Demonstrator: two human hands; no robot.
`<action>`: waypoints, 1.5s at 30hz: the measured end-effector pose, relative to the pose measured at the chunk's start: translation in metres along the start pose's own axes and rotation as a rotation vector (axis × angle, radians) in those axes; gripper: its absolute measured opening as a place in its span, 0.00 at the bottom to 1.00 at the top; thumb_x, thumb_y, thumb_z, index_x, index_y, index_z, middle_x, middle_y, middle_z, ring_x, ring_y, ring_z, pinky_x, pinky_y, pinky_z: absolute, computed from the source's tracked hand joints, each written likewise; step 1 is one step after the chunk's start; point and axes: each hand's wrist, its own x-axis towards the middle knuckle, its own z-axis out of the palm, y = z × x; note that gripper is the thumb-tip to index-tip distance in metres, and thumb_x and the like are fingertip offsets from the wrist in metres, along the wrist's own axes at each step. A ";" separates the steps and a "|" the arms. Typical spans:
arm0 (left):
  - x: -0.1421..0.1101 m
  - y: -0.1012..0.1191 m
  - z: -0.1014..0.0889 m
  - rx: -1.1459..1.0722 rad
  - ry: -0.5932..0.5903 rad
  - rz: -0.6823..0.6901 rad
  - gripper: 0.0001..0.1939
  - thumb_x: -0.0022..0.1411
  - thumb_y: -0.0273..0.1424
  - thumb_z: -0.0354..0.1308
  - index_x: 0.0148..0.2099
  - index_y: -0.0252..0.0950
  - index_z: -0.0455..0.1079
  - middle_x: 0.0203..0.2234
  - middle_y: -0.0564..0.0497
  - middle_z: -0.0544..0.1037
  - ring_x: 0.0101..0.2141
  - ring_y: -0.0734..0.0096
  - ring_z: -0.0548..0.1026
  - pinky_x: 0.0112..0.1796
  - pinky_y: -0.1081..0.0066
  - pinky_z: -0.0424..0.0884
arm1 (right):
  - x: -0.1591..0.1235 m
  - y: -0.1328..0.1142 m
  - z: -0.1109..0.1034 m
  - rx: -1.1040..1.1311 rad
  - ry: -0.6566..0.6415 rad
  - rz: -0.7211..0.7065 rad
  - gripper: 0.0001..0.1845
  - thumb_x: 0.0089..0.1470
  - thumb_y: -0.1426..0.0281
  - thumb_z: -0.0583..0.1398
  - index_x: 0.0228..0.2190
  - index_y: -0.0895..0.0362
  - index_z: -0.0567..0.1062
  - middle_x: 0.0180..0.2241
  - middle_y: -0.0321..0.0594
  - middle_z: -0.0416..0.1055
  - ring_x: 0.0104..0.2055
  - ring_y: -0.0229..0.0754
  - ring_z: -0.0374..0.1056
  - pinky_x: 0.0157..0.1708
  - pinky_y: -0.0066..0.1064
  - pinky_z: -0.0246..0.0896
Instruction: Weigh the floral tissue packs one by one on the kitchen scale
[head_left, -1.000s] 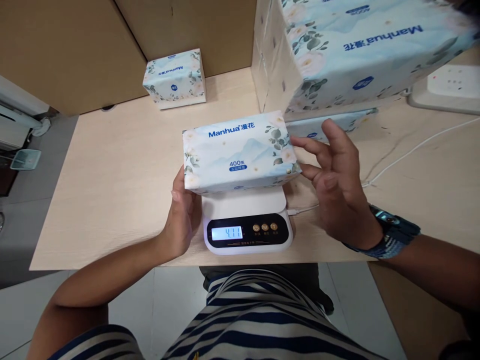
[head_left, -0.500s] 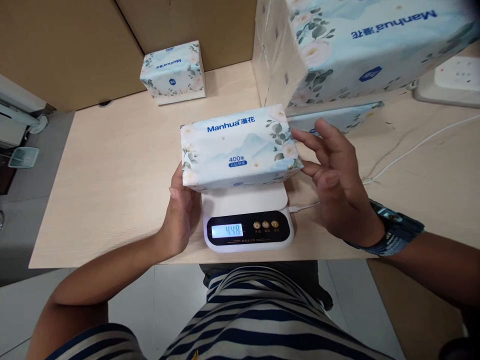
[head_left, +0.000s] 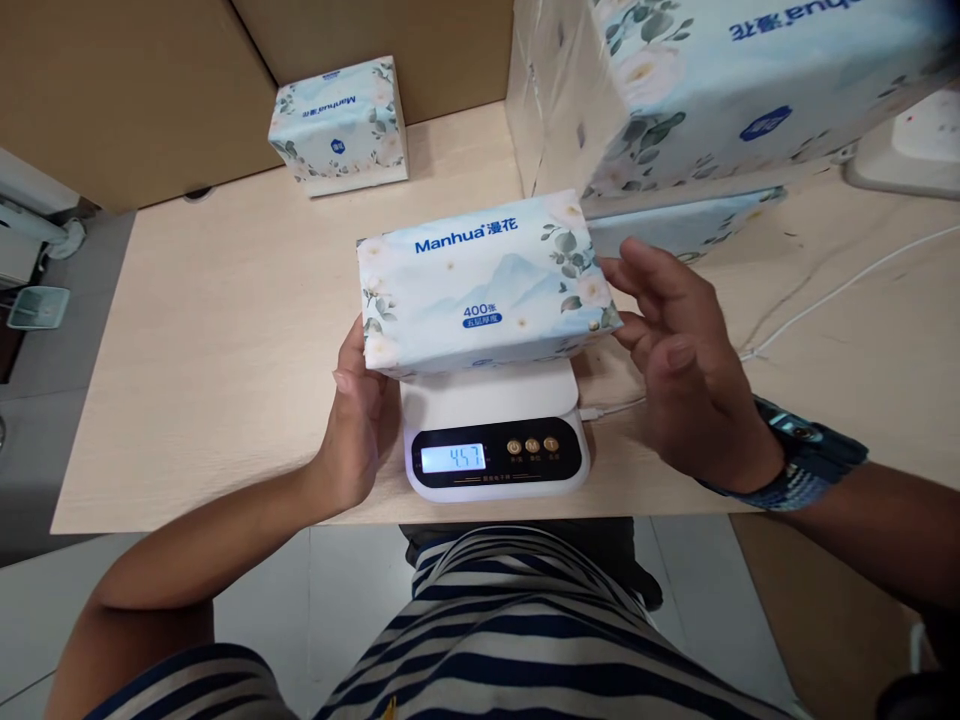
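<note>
A white and pale-blue tissue pack [head_left: 480, 280] with flowers and "Manhua" lettering is between my two hands, over the back of a white digital scale [head_left: 491, 395]. My left hand [head_left: 352, 430] holds the pack's left end, its fingers partly hidden behind it. My right hand [head_left: 679, 360] has its fingertips against the right end, with the thumb off the pack. The pack hides much of the scale's platform; I cannot tell whether it rests there. Lit digits on the display [head_left: 454, 458] look like 4.57.
Another tissue pack [head_left: 337, 125] stands against the brown panel at the back left. A big wrapped bundle of tissue packs [head_left: 570, 130] is at the back right, a flat pack [head_left: 675, 225] by its base. A white cable [head_left: 825, 302] runs from the scale towards a power strip [head_left: 907, 155].
The scale's digits went from about 4.48 to 4.57. The pack and my right hand sit slightly farther right, with the pack a little higher in view. The camera view has also shifted slightly.
</note>
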 end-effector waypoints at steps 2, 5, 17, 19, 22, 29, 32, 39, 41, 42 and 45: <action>0.000 0.002 0.001 -0.006 0.009 -0.017 0.36 0.73 0.65 0.47 0.72 0.54 0.68 0.77 0.53 0.64 0.79 0.49 0.56 0.79 0.44 0.54 | 0.000 -0.001 -0.001 0.003 -0.003 0.021 0.34 0.72 0.45 0.54 0.74 0.32 0.59 0.74 0.34 0.63 0.78 0.53 0.60 0.70 0.54 0.73; -0.001 0.003 0.001 0.013 0.001 -0.025 0.36 0.73 0.64 0.47 0.72 0.53 0.68 0.77 0.53 0.63 0.79 0.50 0.54 0.80 0.44 0.52 | 0.000 -0.002 0.001 0.046 0.008 0.038 0.34 0.72 0.43 0.54 0.73 0.31 0.62 0.73 0.34 0.65 0.77 0.53 0.61 0.70 0.55 0.72; -0.002 0.000 -0.004 0.027 -0.079 -0.021 0.40 0.72 0.67 0.44 0.74 0.52 0.62 0.80 0.49 0.56 0.81 0.49 0.45 0.78 0.44 0.51 | 0.000 -0.004 0.001 0.129 0.006 0.137 0.33 0.70 0.43 0.57 0.72 0.33 0.65 0.72 0.33 0.68 0.76 0.53 0.63 0.67 0.55 0.75; -0.002 0.000 -0.003 0.019 -0.079 -0.022 0.41 0.71 0.68 0.45 0.75 0.53 0.62 0.80 0.49 0.57 0.82 0.48 0.44 0.78 0.44 0.51 | -0.001 -0.004 0.001 0.108 0.004 0.147 0.32 0.71 0.44 0.57 0.72 0.32 0.65 0.72 0.32 0.68 0.76 0.53 0.64 0.66 0.53 0.77; -0.002 -0.001 -0.003 0.010 -0.064 -0.023 0.43 0.69 0.69 0.47 0.75 0.52 0.62 0.79 0.48 0.58 0.82 0.48 0.44 0.78 0.43 0.51 | -0.001 -0.003 0.002 0.083 -0.007 0.131 0.31 0.72 0.44 0.54 0.72 0.31 0.64 0.73 0.31 0.66 0.76 0.52 0.64 0.66 0.52 0.76; -0.002 0.000 -0.001 0.009 -0.048 -0.017 0.40 0.71 0.68 0.46 0.74 0.53 0.64 0.79 0.48 0.59 0.82 0.48 0.44 0.79 0.43 0.50 | -0.002 -0.002 0.000 0.050 -0.011 0.114 0.32 0.74 0.48 0.54 0.74 0.37 0.64 0.74 0.38 0.66 0.74 0.55 0.66 0.68 0.55 0.74; -0.001 -0.001 0.000 0.020 -0.065 0.013 0.38 0.73 0.66 0.41 0.74 0.54 0.64 0.79 0.51 0.58 0.82 0.50 0.43 0.79 0.43 0.47 | -0.002 -0.002 -0.002 0.042 -0.011 0.109 0.32 0.74 0.47 0.54 0.73 0.36 0.64 0.73 0.37 0.67 0.74 0.56 0.67 0.66 0.56 0.76; 0.000 0.001 0.005 0.062 -0.023 0.012 0.37 0.75 0.64 0.37 0.74 0.54 0.62 0.80 0.52 0.56 0.82 0.51 0.42 0.80 0.42 0.42 | -0.004 0.001 0.003 0.083 -0.006 0.153 0.32 0.74 0.47 0.52 0.74 0.36 0.63 0.76 0.34 0.62 0.78 0.54 0.59 0.74 0.55 0.64; 0.002 0.003 0.005 0.038 -0.003 0.008 0.37 0.75 0.64 0.39 0.74 0.54 0.62 0.80 0.51 0.58 0.82 0.51 0.41 0.80 0.42 0.43 | -0.005 0.005 0.004 0.072 -0.022 0.153 0.34 0.74 0.46 0.52 0.75 0.36 0.60 0.78 0.32 0.56 0.81 0.54 0.53 0.78 0.57 0.55; 0.003 0.003 0.005 0.022 0.003 0.001 0.37 0.74 0.64 0.40 0.74 0.54 0.63 0.80 0.51 0.58 0.82 0.51 0.41 0.80 0.42 0.43 | -0.006 0.006 0.005 0.061 -0.028 0.155 0.35 0.73 0.45 0.52 0.75 0.36 0.59 0.79 0.32 0.54 0.82 0.54 0.50 0.79 0.59 0.52; 0.007 0.004 0.005 -0.028 0.014 -0.035 0.37 0.74 0.65 0.42 0.73 0.53 0.64 0.80 0.52 0.57 0.82 0.50 0.42 0.80 0.41 0.46 | -0.008 0.007 0.004 0.042 -0.040 0.207 0.39 0.70 0.40 0.53 0.76 0.35 0.58 0.80 0.31 0.52 0.82 0.55 0.48 0.80 0.62 0.48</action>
